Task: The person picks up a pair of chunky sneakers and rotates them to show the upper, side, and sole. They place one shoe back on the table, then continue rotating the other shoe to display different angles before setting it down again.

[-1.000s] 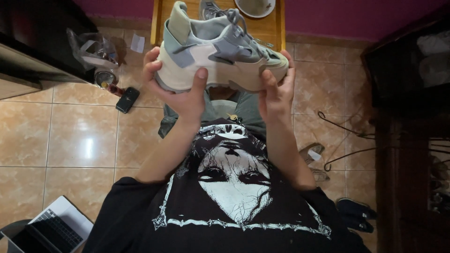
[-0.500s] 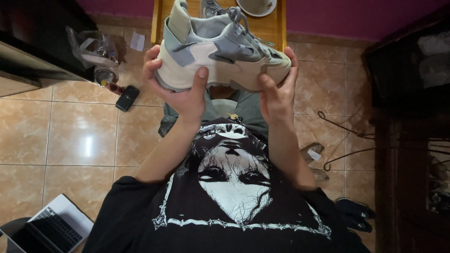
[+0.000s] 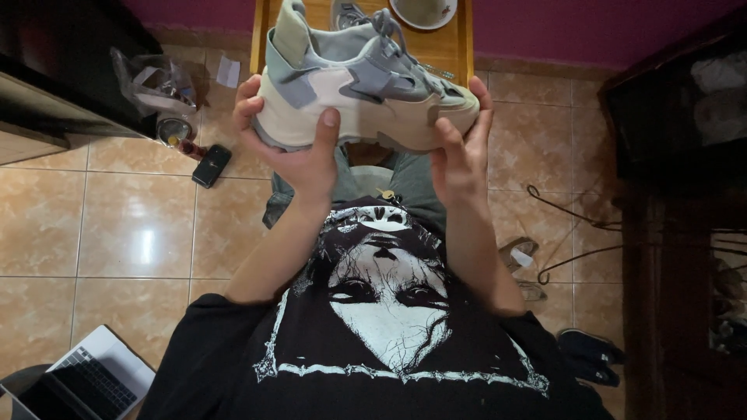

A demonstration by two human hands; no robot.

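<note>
both hands are holding a grey and cream sneaker (image 3: 362,85) up at 12 o'clock of the view, sole side toward the chest. the left hand (image 3: 299,152) is cupping the heel end, fingers curled round it and thumb pressing the sole. the right hand (image 3: 459,152) is gripping the toe end, fingers wrapped over its tip. a phone (image 3: 212,165) is lying on the tiled floor at 9 o'clock of the sneaker, a laptop (image 3: 85,381) at 7 o'clock.
</note>
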